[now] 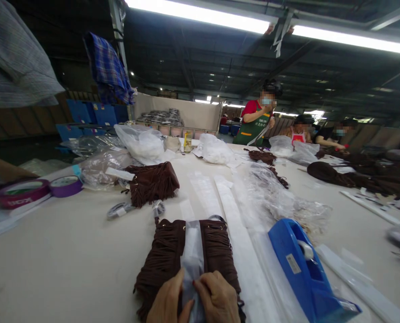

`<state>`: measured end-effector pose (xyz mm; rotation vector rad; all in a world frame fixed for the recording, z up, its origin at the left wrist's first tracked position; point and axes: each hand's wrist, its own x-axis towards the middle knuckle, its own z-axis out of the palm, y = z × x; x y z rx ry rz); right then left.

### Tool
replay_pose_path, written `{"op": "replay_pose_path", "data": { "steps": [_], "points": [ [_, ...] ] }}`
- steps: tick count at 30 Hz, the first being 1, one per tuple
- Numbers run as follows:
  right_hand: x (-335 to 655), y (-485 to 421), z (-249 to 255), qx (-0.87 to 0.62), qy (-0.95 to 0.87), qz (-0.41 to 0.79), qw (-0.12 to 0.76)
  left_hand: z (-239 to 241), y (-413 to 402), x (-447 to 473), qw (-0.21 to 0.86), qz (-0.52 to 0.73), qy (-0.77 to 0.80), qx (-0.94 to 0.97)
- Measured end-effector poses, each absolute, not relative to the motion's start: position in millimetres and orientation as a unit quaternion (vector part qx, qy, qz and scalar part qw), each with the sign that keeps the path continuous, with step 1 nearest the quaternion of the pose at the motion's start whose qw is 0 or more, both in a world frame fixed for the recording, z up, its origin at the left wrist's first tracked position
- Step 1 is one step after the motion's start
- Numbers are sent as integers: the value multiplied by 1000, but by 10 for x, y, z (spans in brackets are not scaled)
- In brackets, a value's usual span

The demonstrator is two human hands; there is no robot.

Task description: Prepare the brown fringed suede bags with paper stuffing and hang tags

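Note:
A brown fringed bag [216, 251] lies flat on the white table [68, 260] right in front of me. A strip of clear plastic wrap [191, 251] runs down its middle. My left hand [168, 303] and my right hand [216, 298] meet at the bag's near edge, both pinching the lower end of the plastic strip between thumb and fingers. A second brown fringed bag [153, 181] sits farther back to the left.
A blue tape dispenser [304, 269] stands close on the right. Long white paper strips [233, 211] and crumpled plastic bags [280, 197] lie beyond. Purple tape rolls [65, 185] sit at the left edge. Several other people [257, 119] work at the far end.

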<state>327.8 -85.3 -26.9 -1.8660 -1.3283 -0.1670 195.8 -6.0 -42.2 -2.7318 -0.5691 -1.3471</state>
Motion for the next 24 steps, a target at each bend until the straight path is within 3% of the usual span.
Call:
{"op": "replay_pose_path", "data": {
  "steps": [3, 8, 19, 24],
  "points": [
    [3255, -837, -292, -749, -508, -96, 415, -412, -21, 1979, 119, -401, -131, -899],
    [3230, -829, -264, -748, -504, -120, 415, -310, 0, 1996, 187, -347, -72, -916],
    [3261, -822, -347, -734, -534, -118, 403, -249, -71, 2053, 196, -290, -131, -928],
    [3243, -990, -205, -717, -496, -55, 486, -280, -116, 2045, 183, -252, -148, -938]
  ]
}}
